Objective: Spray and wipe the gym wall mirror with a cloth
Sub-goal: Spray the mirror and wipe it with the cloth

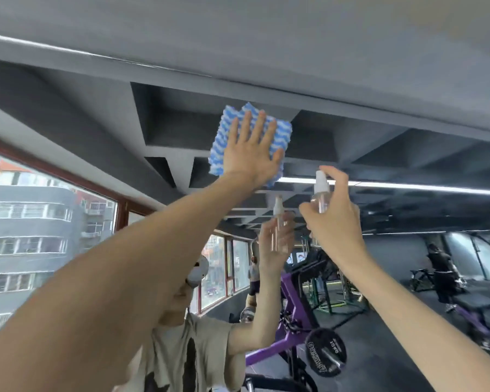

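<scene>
The left hand (251, 148) lies open with straight, spread fingers, pressing a blue-and-white wavy-striped cloth (218, 154) flat against the wall mirror (96, 114), high up near the mirror's top edge. Below and to the right of the cloth, apart from it, the right hand (334, 219) grips a small clear spray bottle (320, 193) upright, with the forefinger curved over its white nozzle. The bottle's body is see-through, and how much liquid it holds cannot be told. Below the cloth, the glass reflects the raised arm and the bottle. Lower still it shows a purple gym machine (294, 306).
</scene>
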`<act>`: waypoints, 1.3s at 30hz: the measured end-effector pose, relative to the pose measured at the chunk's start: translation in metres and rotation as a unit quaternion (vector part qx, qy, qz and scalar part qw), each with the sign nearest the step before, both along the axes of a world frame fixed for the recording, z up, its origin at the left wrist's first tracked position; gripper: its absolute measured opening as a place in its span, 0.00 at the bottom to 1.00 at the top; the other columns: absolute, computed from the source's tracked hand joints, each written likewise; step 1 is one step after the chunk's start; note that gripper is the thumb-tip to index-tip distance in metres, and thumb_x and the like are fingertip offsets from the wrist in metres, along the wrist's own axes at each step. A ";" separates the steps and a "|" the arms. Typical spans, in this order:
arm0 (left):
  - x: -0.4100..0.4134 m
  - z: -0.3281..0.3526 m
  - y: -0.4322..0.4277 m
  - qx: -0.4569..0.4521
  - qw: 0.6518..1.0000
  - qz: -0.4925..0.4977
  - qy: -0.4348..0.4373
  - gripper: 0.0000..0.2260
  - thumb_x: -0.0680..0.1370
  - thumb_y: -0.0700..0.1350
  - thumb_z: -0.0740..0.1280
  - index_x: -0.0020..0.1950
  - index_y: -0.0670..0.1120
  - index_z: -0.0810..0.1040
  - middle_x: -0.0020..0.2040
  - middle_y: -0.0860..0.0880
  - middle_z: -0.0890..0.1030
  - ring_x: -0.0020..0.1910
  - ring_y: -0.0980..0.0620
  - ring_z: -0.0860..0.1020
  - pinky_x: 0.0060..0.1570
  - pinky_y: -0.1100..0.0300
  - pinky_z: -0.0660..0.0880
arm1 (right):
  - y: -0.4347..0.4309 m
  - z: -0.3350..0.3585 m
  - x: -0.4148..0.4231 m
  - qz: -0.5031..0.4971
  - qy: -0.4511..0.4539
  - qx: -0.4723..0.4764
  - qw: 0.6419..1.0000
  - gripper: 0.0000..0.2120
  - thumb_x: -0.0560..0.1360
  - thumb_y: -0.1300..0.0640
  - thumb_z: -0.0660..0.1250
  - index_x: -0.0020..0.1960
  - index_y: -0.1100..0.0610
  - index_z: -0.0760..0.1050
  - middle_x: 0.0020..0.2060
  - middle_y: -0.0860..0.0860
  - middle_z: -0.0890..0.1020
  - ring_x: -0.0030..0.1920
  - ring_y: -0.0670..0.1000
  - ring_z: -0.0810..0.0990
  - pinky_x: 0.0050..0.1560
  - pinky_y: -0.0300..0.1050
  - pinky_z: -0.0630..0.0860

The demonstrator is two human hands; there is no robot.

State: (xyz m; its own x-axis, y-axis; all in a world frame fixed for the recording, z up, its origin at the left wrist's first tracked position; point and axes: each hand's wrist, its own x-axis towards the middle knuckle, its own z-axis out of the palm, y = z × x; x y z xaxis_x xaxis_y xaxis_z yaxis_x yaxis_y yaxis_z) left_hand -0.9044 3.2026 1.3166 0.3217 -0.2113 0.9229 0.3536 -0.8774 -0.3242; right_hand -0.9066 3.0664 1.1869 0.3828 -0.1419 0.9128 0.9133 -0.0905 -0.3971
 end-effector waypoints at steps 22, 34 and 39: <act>0.060 0.000 -0.087 -0.001 1.000 0.003 -0.004 0.27 0.82 0.59 0.41 0.79 0.51 0.42 0.79 0.48 0.42 0.77 0.45 0.39 0.73 0.47 0.34 | -0.149 -0.045 0.062 -0.070 0.106 0.028 0.991 0.25 0.77 0.67 0.64 0.68 0.48 0.62 0.40 0.57 0.78 0.25 0.48 0.75 0.27 0.43 0.77; -0.029 -0.108 0.051 0.030 0.999 0.017 -0.028 0.29 0.80 0.61 0.38 0.80 0.51 0.46 0.80 0.48 0.48 0.78 0.45 0.45 0.76 0.47 0.42 | -0.033 -0.023 0.012 0.032 0.035 0.008 0.999 0.25 0.78 0.65 0.65 0.70 0.50 0.61 0.47 0.54 0.77 0.32 0.50 0.78 0.27 0.33 0.74; -0.120 -0.081 0.163 -0.086 0.989 0.016 -0.119 0.29 0.81 0.60 0.42 0.80 0.50 0.50 0.80 0.48 0.50 0.78 0.44 0.47 0.75 0.48 0.43 | 0.039 -0.018 -0.020 0.076 0.015 -0.015 0.997 0.22 0.78 0.62 0.65 0.68 0.50 0.63 0.41 0.53 0.79 0.32 0.53 0.82 0.35 0.48 0.82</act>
